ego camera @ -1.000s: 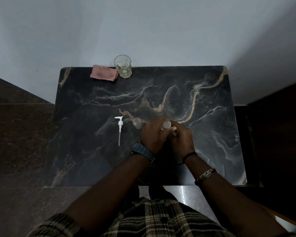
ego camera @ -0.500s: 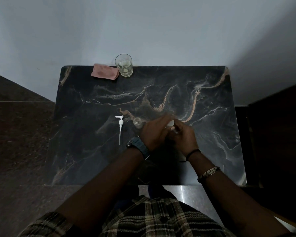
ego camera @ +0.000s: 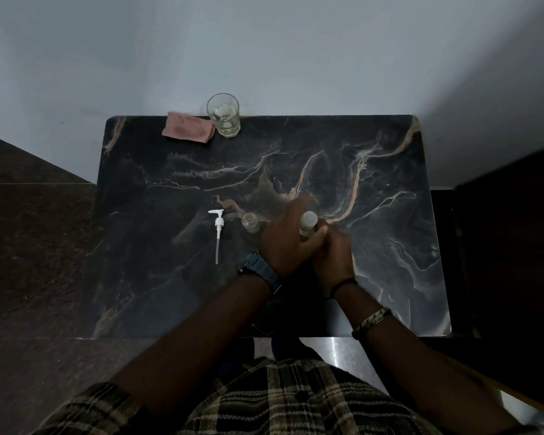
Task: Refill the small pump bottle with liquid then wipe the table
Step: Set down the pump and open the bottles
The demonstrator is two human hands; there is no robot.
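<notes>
A small clear bottle (ego camera: pixel 250 223) stands uncapped on the dark marble table (ego camera: pixel 176 296), just left of my hands. Its white pump head (ego camera: pixel 219 226) lies flat further left, tube toward me. My right hand (ego camera: pixel 332 257) is shut on a second bottle with a pale cap (ego camera: pixel 308 221), holding it upright at mid-table. My left hand (ego camera: pixel 281 243) rests against that bottle's left side, with its fingers stretched out and blurred past the cap. A glass (ego camera: pixel 223 116) partly filled with pale liquid stands at the far edge, and a pink cloth (ego camera: pixel 187 130) lies beside it.
A grey wall runs behind the table's far edge. Dark stone floor lies to the left and a dark cabinet stands to the right. I wear a watch on my left wrist, bands on my right wrist, and a plaid shirt.
My left hand's fingers have lifted off the pale cap, which now shows fully. Both hands have shifted slightly away from me. The small bottle, pump, glass and cloth have stayed put.
</notes>
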